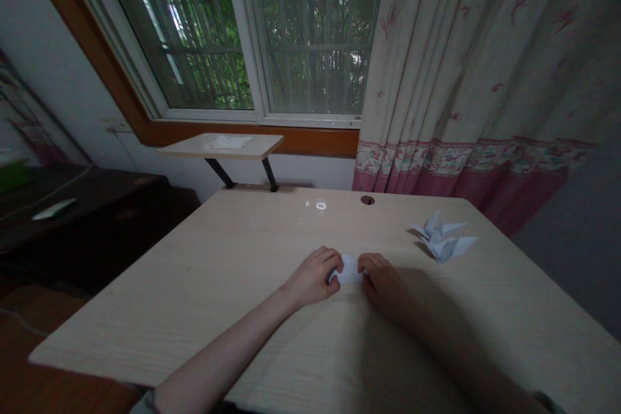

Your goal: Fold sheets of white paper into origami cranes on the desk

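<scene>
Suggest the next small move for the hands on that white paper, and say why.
Probably press the fold flat with the fingertips. The left hand and right hand pinch the small white paper from either end, low on the table. It is a compact flat packet, not yet shaped like the winged paper figures lying to the right.

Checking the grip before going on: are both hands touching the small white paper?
Touching. The head view shows the left hand and right hand gripping the white paper at its two ends.
</scene>
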The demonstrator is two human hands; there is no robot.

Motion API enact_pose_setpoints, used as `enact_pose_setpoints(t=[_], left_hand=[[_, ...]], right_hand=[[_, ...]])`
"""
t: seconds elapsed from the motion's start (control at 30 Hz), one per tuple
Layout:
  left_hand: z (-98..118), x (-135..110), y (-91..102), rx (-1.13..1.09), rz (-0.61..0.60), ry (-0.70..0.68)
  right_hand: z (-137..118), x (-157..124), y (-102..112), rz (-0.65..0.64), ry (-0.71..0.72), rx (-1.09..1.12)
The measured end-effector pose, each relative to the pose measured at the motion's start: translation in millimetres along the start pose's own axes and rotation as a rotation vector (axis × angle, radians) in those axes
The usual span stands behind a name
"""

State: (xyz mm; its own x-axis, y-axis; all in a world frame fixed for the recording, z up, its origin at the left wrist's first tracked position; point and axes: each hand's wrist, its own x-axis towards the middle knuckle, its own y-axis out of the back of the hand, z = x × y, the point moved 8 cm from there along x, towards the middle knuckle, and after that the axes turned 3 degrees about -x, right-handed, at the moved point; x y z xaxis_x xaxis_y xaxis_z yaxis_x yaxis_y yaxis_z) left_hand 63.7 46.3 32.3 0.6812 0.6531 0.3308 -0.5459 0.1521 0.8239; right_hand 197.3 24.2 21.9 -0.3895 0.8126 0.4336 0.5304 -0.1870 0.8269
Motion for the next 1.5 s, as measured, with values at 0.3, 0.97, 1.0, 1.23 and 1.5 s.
enact_pose_setpoints(t=[0.3, 0.97, 1.0, 1.23, 1.5], left_hand=[[2.3, 0.0, 2.4, -0.036, 0.002, -0.029], [11.1, -4.3, 7.2, -0.041, 0.011, -0.143], [12.7, -4.5, 7.9, -0.041, 0.014, -0.155], [16.2, -6.4, 7.0, -0.006, 0.019, -0.203], [7.9, -5.7, 3.3, 0.025, 0.004, -0.181]], right_hand=[[3.9, -2.1, -1.7, -0.010, -0.023, 0.007], [7.4, -2.5, -3.9, -0.031, -0.018, 0.053], [6.9, -2.1, -3.7, -0.037, -0.017, 0.054], [6.9, -2.5, -1.7, -0.011, 0.007, 0.077], [5.1, -2.3, 2.9, -0.001, 0.036, 0.108]])
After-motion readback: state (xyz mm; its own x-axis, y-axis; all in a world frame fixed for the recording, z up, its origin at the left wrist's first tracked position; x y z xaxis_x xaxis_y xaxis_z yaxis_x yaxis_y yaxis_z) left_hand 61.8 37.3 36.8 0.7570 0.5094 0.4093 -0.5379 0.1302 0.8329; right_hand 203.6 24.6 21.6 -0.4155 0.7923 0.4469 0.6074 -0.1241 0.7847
